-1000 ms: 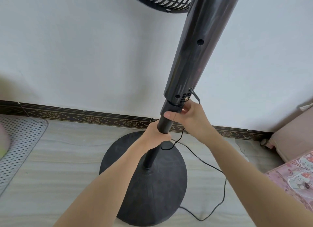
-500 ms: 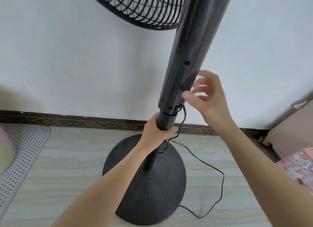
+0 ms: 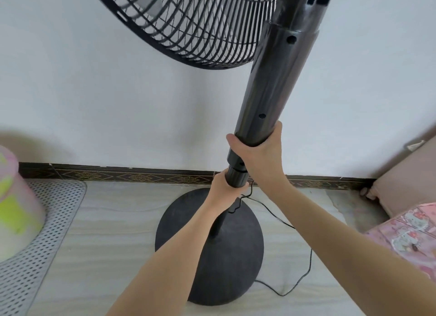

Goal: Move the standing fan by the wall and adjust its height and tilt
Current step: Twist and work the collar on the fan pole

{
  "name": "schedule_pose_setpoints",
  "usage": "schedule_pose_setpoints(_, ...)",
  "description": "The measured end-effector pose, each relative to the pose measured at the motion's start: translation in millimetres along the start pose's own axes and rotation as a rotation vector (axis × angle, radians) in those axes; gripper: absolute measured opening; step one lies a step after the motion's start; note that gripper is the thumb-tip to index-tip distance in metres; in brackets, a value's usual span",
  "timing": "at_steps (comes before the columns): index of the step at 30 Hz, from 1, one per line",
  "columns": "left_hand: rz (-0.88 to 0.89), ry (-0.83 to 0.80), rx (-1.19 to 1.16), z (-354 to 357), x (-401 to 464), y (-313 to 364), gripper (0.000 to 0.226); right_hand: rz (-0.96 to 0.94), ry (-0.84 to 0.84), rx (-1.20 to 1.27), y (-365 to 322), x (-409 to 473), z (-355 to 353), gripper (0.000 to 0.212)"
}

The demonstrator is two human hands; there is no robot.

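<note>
Forearms: both reach forward from the bottom edge toward the fan's pole.
Base point(image 3: 226, 264): round, black, flat on the pale floor close to the wall; power cord point(image 3: 292, 285) loops off its right side.
Left hand point(image 3: 224, 186): fingers wrapped round the ribbed collar point(image 3: 236, 177) on the thin lower pole.
Right hand point(image 3: 262, 155): curled round the bottom end of the thick upper column point(image 3: 266, 84), just above the collar.
Fan head point(image 3: 188, 25): grille at top of view, facing the wall side; tilt joint out of view.
Wall point(image 3: 94, 103): white, patterned skirting point(image 3: 118, 174) directly behind the base.
Step in hand: height adjustment, judging by the grips; fan looks already placed by the wall.
Next move calls for: holding the collar steady while the column slides, then tightening the collar; cord near the left hand could snag.
</note>
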State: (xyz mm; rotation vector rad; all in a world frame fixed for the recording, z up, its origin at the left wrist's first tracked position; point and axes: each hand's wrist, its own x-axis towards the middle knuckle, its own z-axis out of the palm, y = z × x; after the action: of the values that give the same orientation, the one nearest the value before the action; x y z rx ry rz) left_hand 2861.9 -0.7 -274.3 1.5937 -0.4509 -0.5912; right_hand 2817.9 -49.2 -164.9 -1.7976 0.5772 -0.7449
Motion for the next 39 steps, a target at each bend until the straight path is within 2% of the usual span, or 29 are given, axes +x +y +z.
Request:
schedule_pose_setpoints(8, -0.113, -0.083, 0.037, -2.9, 2.8, 4.3, 0.012, 0.041, -0.002, 0.012, -19.1, 5.7, -5.0, 0.06)
schedule_pose_setpoints(12, -0.148, -0.089, 0.067, -4.4, 7.7, 9.8, 0.016, -0.019, 0.035, 0.044, -61.5, 22.3, -17.0, 0.057)
schedule_pose_setpoints(16, -0.203, -0.104, 0.126, -0.8, 10.0, 13.4, 0.01, -0.089, 0.067, 0.072, -104.9, 38.5, -36.5, 0.059)
schedule_pose_setpoints(21, -0.241, -0.239, 0.14, -6.4, 9.4, 18.2, 0.019, -0.106, 0.016, 0.073, -110.6, 43.1, -51.4, 0.061)
schedule_pose_setpoints(24, -0.21, -0.296, 0.138, -16.5, 4.4, 24.1, 0.044, -0.099, -0.001, 0.091, -109.1, 44.3, -52.2, 0.063)
schedule_pose_setpoints(26, -0.146, -0.271, 0.054, -19.5, 0.6, 35.9, 0.059, -0.097, -0.015, 0.105, -109.8, 45.4, -51.1, 0.063)
schedule_pose_setpoints(28, -0.054, -0.223, 0.054, -15.7, 2.1, 48.0, 0.061, -0.107, -0.049, 0.116, -109.7, 46.2, -49.2, 0.062)
schedule_pose_setpoints(33, 0.049, 0.028, 0.117, 3.4, 4.4, 47.4, 0.023, -0.136, -0.191, 0.119, -98.4, 45.9, -55.1, 0.05)
schedule_pose_setpoints(39, 0.079, 0.05, 0.143, 6.2, 5.2, 45.7, 0.018, -0.11, -0.236, 0.184, -74.2, 44.0, -56.3, 0.044)
